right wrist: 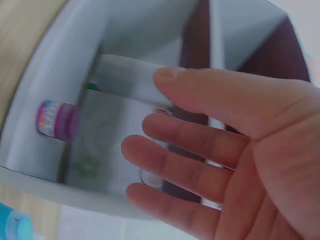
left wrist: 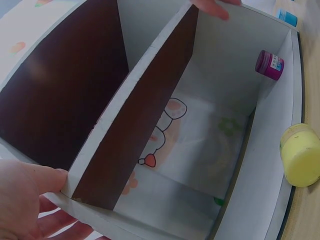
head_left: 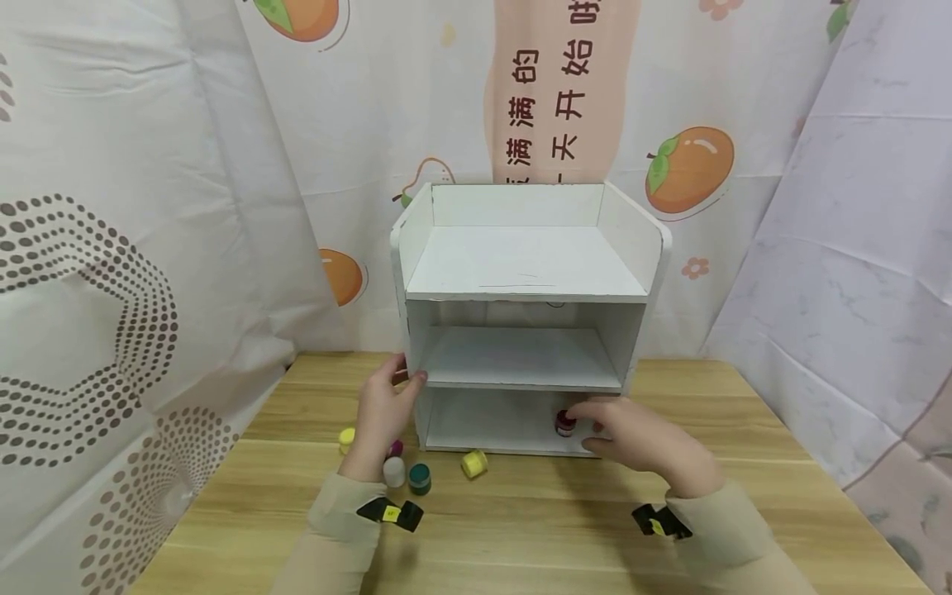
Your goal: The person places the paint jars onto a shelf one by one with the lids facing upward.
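Observation:
A small purple-red jar (head_left: 565, 424) with a label stands on the bottom level of a white shelf unit (head_left: 521, 296), toward its right side. My right hand (head_left: 632, 434) is just in front of that jar. In the right wrist view the fingers are loosely extended and apart from the purple jar (right wrist: 57, 120), holding nothing. At the unit's left side, my left hand (head_left: 387, 413) grips the side panel. Its thumb lies at the front edge of the middle board (left wrist: 107, 117), while the other fingers are round the outside.
A yellow jar (head_left: 473, 464) lies before the unit. Left of it are a dark green jar (head_left: 420, 479), a white jar (head_left: 394, 472), a magenta jar (head_left: 396, 449) and another yellow one (head_left: 346, 440), partly behind the left hand. A blue jar (right wrist: 14, 225) is outside the unit's right side.

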Demonstrator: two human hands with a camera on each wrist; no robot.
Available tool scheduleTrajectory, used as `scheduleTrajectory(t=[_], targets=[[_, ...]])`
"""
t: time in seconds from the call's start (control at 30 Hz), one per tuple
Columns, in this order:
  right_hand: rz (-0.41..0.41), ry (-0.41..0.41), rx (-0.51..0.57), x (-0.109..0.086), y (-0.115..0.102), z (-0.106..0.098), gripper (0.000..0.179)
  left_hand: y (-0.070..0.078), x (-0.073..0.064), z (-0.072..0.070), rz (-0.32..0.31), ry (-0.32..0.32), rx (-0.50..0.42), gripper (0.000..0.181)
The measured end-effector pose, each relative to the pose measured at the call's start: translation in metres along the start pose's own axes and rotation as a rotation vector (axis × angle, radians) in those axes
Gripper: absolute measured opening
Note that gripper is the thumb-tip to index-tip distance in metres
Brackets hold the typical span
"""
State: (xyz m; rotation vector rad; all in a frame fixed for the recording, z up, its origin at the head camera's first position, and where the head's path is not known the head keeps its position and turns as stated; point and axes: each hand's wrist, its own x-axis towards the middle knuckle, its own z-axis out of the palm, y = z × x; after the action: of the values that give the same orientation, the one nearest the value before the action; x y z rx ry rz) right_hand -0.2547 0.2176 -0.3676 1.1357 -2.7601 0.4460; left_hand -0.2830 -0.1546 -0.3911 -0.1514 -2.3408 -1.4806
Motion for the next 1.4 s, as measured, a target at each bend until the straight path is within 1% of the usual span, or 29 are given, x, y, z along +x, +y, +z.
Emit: scheduleTrajectory(t=[0.1, 0.23, 0.4, 0.5, 0.77, 0.87, 1.0, 1.07, 1.17, 1.3, 1.4], targets=[[0.002, 0.028, 0.052, -0.009, 0.003, -0.009, 0.032, 0.000, 0.000, 0.000, -0.004, 0.001, -0.002, 0.043], [0.030, 0.060, 0.081, -0.021, 0.007, -0.018, 0.030, 0.000, 0.000, 0.001, -0.004, 0.003, -0.002, 0.043], [0.083, 0.117, 0.106, -0.034, 0.017, -0.024, 0.028, -0.001, 0.000, 0.001, -0.004, 0.002, -0.002, 0.043], [0.126, 0.148, 0.117, -0.040, 0.025, -0.025, 0.030, -0.001, 0.001, 0.001, -0.006, 0.002, -0.005, 0.044], [0.232, 0.186, 0.138, -0.055, 0.042, -0.025, 0.033, -0.001, 0.002, -0.001, -0.001, 0.004, -0.014, 0.045], [0.273, 0.205, 0.126, -0.061, 0.048, -0.025, 0.035, -0.002, 0.002, 0.000, 0.008, 0.006, -0.005, 0.044], [0.304, 0.223, 0.109, -0.067, 0.054, -0.024, 0.039, -0.003, 0.002, 0.001, 0.031, 0.009, 0.001, 0.041], [0.313, 0.226, 0.106, -0.069, 0.056, -0.024, 0.041, -0.003, 0.002, 0.001, 0.044, 0.012, -0.002, 0.040], [0.333, 0.223, 0.106, -0.070, 0.059, -0.023, 0.042, -0.002, 0.002, 0.002, 0.044, 0.017, -0.001, 0.039], [0.372, 0.194, 0.095, -0.069, 0.064, -0.017, 0.045, -0.002, 0.002, 0.001, 0.029, 0.017, 0.005, 0.041], [0.401, 0.163, 0.097, -0.067, 0.068, -0.011, 0.045, -0.003, 0.002, 0.001, 0.037, 0.016, 0.006, 0.041]])
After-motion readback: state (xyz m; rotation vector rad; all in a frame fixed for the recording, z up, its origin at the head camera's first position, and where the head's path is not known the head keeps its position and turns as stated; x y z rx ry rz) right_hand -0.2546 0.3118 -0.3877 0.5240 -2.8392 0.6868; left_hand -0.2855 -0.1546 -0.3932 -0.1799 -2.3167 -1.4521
